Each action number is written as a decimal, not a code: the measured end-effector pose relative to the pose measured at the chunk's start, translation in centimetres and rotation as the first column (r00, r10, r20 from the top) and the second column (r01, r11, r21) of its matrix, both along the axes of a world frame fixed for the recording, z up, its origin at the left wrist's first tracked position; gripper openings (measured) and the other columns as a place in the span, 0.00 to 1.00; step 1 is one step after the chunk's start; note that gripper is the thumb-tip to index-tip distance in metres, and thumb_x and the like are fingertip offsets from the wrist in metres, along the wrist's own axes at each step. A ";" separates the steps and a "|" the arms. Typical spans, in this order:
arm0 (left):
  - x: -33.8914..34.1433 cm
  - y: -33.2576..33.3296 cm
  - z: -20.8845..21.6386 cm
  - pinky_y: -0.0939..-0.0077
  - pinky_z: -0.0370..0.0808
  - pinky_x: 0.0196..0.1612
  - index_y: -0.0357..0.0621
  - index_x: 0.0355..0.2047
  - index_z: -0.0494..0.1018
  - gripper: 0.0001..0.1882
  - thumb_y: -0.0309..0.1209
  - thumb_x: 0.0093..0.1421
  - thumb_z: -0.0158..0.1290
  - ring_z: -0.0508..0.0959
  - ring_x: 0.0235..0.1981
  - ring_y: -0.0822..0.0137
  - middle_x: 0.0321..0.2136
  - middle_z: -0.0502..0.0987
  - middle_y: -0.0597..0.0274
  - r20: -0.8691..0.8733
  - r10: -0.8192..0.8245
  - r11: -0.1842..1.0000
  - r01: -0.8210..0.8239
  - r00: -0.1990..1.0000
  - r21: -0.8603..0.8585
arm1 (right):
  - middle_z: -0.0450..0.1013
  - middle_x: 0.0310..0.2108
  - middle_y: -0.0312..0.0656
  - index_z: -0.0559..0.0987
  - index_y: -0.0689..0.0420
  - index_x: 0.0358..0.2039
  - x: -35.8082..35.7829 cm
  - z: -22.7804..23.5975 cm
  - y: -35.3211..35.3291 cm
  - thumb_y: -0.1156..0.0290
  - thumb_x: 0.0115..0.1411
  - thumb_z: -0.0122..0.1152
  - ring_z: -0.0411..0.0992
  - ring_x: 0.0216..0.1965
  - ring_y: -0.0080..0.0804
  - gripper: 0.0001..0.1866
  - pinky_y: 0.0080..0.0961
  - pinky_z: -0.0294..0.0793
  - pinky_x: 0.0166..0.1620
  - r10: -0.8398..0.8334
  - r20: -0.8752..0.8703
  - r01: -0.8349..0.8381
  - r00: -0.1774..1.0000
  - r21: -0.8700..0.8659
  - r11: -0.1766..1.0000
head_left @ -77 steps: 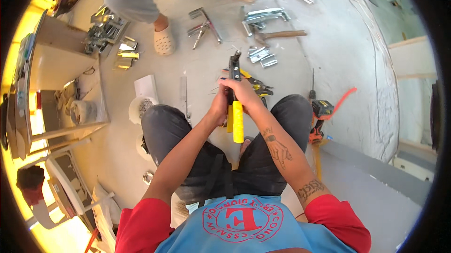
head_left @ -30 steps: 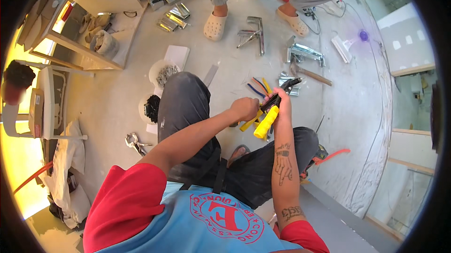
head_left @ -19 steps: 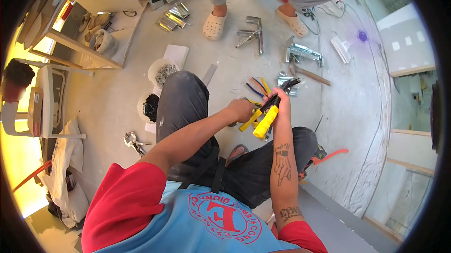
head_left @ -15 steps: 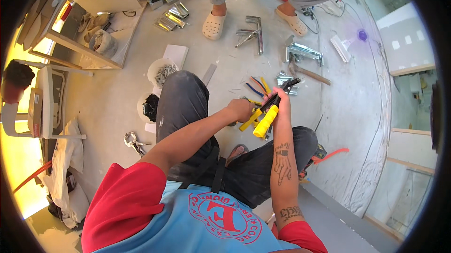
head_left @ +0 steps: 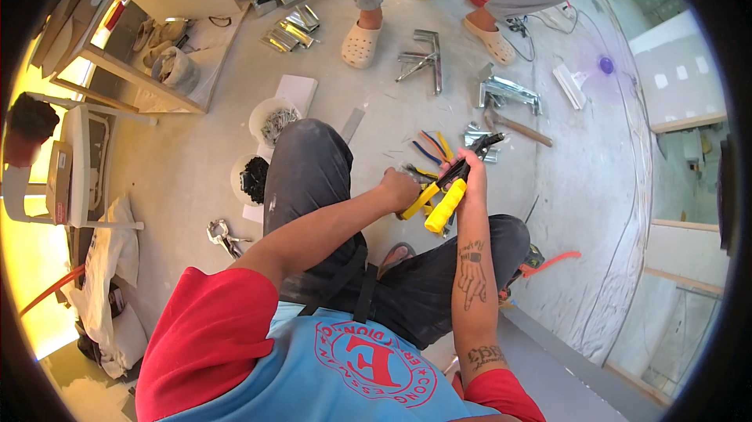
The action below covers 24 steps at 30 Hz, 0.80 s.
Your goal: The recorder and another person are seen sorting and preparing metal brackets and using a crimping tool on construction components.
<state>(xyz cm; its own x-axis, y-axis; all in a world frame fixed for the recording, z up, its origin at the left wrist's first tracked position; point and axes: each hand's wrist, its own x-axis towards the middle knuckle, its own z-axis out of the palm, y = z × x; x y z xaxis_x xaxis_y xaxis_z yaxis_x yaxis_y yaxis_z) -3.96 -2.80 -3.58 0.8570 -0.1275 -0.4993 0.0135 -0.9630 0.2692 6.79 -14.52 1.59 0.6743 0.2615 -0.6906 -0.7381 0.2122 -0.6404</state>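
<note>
Over my crossed legs, my right hand (head_left: 471,174) is closed round a black hand riveter (head_left: 446,205) with thick yellow grips, its nose tilted up and away to the right. My left hand (head_left: 400,190) is closed beside the riveter's other yellow grip. A grey metal piece shows at its fingers, but what it holds is mostly hidden. Just beyond the hands, pliers with orange and blue handles (head_left: 429,148) lie on the floor near short shiny metal channel pieces (head_left: 487,142). A wooden-handled hammer (head_left: 523,130) rests behind them.
Left of my knee stand a tub of metal fasteners (head_left: 276,120) and a tub of black screws (head_left: 252,179). Locking pliers (head_left: 225,237) lie nearer. Bent metal frames (head_left: 427,59) lie ahead, before a co-worker's beige clogs (head_left: 361,45). A white-bladed scraper (head_left: 569,86) lies right.
The whole view has shifted slightly. My left hand has drawn back a little, and more grey metal shows by its fingers. The riveter stays in my right hand. A co-worker's hand now shows at the top.
</note>
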 end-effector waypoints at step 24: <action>0.1 -0.5 1.6 0.58 0.69 0.50 0.45 0.49 0.72 0.43 0.70 0.54 0.37 0.76 0.49 0.57 0.44 0.77 0.54 -0.336 -0.018 1.000 0.009 0.942 -0.029 | 0.67 0.20 0.35 0.68 0.53 0.29 0.9 0.3 0.1 0.64 0.50 0.62 0.69 0.20 0.29 0.13 0.27 0.71 0.23 -0.106 -0.031 0.106 0.994 -0.010 0.994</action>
